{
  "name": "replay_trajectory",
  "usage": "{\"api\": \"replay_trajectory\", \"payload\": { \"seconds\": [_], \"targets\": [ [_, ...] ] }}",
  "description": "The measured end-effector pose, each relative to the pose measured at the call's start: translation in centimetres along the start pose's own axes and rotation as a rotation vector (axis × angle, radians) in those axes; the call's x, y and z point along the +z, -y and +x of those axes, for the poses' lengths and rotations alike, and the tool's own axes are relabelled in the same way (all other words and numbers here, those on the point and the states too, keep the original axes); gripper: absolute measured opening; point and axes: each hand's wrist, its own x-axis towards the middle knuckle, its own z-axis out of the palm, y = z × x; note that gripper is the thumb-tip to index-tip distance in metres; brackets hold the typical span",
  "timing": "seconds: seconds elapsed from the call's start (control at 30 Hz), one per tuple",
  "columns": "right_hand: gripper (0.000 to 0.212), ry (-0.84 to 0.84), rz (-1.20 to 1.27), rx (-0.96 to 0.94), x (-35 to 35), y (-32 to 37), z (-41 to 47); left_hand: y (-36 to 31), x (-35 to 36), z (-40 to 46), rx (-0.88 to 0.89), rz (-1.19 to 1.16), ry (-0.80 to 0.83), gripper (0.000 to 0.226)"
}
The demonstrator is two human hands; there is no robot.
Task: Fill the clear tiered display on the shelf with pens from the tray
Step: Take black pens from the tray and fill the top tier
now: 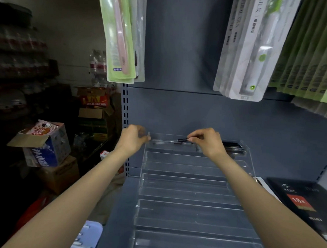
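Observation:
A clear tiered display [190, 183] stands on the grey shelf, its steps rising toward the back wall. My right hand [207, 141] pinches the black-capped end of a clear pen [170, 141] over the top tier. My left hand [134, 138] is at the display's top left corner, beside the pen's other end, fingers curled; whether it holds the pen or the display's edge is unclear. Several dark pens [233, 146] lie in the top tier to the right. The lower tiers hold nothing. The tray is out of view.
Packaged toothbrushes [121, 37] hang above left, and white packs [246, 52] hang above right. A black box marked 18K [301, 203] sits on the shelf to the right. Cardboard boxes [45, 146] pile up on the floor at left. A light blue binder [86, 236] pokes in bottom left.

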Motion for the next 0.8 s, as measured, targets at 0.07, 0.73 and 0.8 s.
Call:
{"api": "replay_trajectory", "payload": {
  "seconds": [0.07,0.73,0.8],
  "targets": [
    [0.014,0.029,-0.030,0.010,0.7,0.5,0.4,0.6,-0.1,0.0,-0.027,-0.036,0.072,0.043],
    [0.010,0.230,-0.197,0.083,1.7,0.7,3.1,1.0,0.3,-1.7,-0.043,-0.199,-0.017,0.031],
    [0.011,0.160,-0.145,0.019,1.8,1.2,2.5,0.7,-0.1,-2.4,-0.038,-0.211,-0.080,0.029]
  ]
}}
